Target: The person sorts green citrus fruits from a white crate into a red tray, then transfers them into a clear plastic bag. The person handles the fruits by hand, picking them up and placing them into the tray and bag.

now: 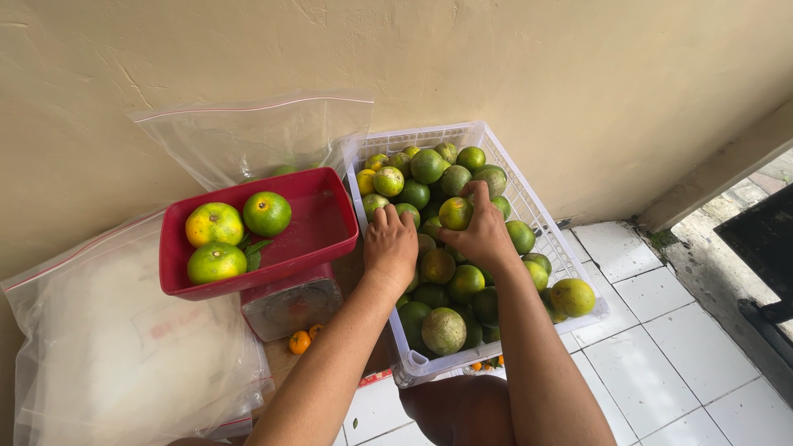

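A white plastic crate [529, 206] against the wall holds a heap of green and yellow-green oranges [443, 329]. Both my hands reach into it. My right hand [483, 235] grips one yellow-green orange [455, 213] near the middle of the heap. Just left of it, my left hand [390, 246] is curled down over the fruit by the crate's left wall; what its fingers hold is hidden. To the left, a red tray [318, 227] sits on a small weighing scale [291, 307] and carries three oranges [216, 225].
A clear zip bag [248, 136] leans on the wall behind the red tray. A large clear bag [116, 347] lies at the lower left. Small orange fruits [299, 341] lie by the scale. White floor tiles [652, 363] spread to the right, with a step beyond.
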